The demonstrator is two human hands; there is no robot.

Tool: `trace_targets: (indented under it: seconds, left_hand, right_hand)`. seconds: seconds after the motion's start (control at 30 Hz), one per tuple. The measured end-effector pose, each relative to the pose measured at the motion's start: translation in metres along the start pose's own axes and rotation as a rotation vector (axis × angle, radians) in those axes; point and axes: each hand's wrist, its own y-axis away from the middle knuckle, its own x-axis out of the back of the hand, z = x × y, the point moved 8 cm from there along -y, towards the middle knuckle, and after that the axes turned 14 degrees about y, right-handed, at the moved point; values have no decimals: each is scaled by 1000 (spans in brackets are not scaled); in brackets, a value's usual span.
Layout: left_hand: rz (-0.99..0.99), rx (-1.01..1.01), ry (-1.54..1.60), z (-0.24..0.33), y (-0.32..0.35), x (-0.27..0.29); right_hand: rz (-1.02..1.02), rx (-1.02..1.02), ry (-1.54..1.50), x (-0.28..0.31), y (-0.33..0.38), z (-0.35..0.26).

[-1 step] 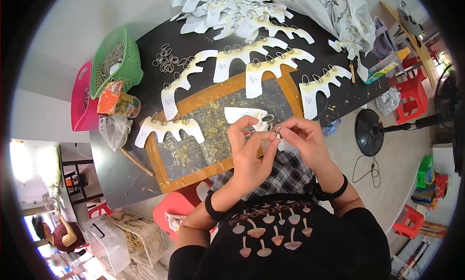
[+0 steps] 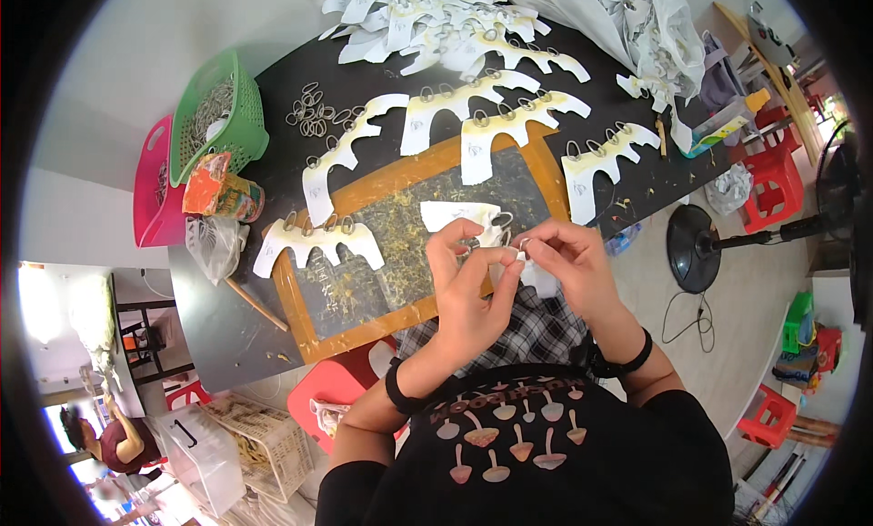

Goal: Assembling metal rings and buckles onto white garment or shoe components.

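Note:
Over the near edge of the board, my left hand (image 2: pixel 471 294) pinches a white strap piece (image 2: pixel 455 214) with several prongs, partly hidden behind the fingers. Close against it, my right hand (image 2: pixel 582 264) has thumb and forefinger closed on a small metal ring (image 2: pixel 524 245) at one white tab of that piece. Another metal ring (image 2: pixel 501 220) hangs on the same piece. Like pieces with rings along a yellowish glued edge lie around: one white piece (image 2: pixel 320 246) at the board's left, another (image 2: pixel 582 185) at its right, and several beyond.
The wood-framed board (image 2: pixel 364 208) rests on a black table (image 2: pixel 273 80). Loose rings (image 2: pixel 312 117) lie at the far left, near a green basket (image 2: pixel 218 117), a pink basket (image 2: pixel 156 203) and an orange-topped tin (image 2: pixel 241 199). A heap of white pieces (image 2: pixel 436 26) fills the back. A fan (image 2: pixel 696 249) stands at right.
Almost nothing differs. Both hands keep their places, and the white piece below my right fingers shows slightly more.

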Motion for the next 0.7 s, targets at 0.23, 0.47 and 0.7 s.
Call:
trace_targets:
  seconds: [0.23, 0.47, 0.7]
  left_hand:
    - [117, 127, 228, -13, 5, 2]
    - [-90, 60, 38, -2, -13, 3]
    - [-482, 82, -8, 2, -32, -7]
  right_hand:
    - [89, 91, -152, -7, 8, 2]
    - [85, 185, -19, -5, 11, -6]
    - [75, 291, 243, 4, 12, -29]
